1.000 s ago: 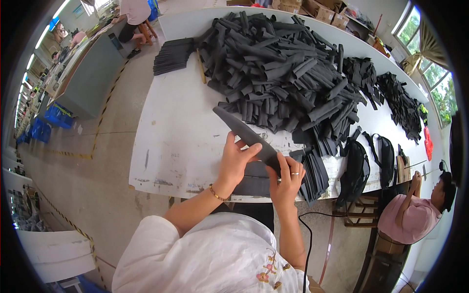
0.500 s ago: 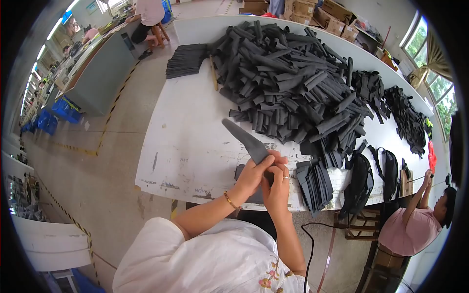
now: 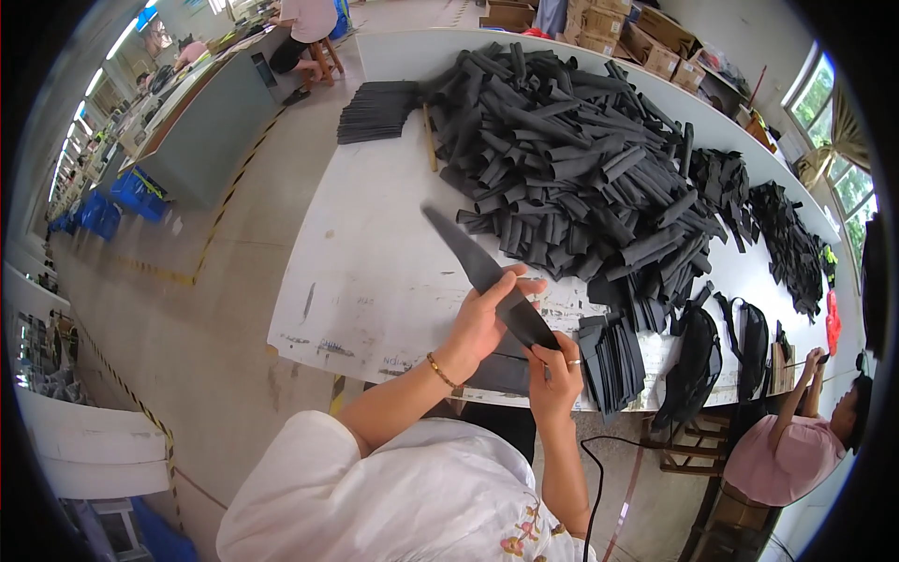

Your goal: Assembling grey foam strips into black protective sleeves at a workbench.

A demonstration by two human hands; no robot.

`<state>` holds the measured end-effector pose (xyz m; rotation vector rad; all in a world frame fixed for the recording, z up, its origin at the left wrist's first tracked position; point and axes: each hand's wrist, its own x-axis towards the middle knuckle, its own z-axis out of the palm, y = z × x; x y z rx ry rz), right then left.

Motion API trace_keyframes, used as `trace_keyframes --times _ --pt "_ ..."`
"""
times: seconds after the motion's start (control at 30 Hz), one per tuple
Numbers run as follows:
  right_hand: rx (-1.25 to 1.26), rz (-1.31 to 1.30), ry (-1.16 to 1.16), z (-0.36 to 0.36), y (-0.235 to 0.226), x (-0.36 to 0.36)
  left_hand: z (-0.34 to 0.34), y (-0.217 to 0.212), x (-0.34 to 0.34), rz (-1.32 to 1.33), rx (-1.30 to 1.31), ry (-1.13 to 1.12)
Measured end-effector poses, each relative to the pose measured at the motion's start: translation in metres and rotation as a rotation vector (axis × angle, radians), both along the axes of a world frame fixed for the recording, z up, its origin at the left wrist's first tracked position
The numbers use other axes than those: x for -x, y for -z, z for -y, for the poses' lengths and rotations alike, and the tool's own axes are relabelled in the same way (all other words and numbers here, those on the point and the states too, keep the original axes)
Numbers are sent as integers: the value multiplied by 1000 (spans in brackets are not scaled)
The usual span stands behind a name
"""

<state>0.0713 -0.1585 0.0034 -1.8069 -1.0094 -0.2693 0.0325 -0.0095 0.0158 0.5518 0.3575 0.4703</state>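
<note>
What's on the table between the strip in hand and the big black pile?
Head view: bare white table lies between the strip and the pile; its upper half nearly reaches the pile's edge.

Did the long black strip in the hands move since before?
Cannot tell for sure. The camera shifted, and the black strip is held by the left hand and right hand by the table's near edge, as earlier.

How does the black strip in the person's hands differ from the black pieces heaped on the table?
The black strip lies flat, long and tapered to a point; the heaped pieces look rolled or folded. The strip is lifted above the table, held by the left hand and right hand; the heaped pieces rest loose and untouched. Both are the same dark matte black.
</note>
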Motion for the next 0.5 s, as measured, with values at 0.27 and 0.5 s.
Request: trace_keyframes --times 0.27,0.5 --pt "-128 27 7 -9 10 1 27 4 2 95 79 97" --pt "64 -117 10 -17 -13 3 25 -2 7 -33 125 120"
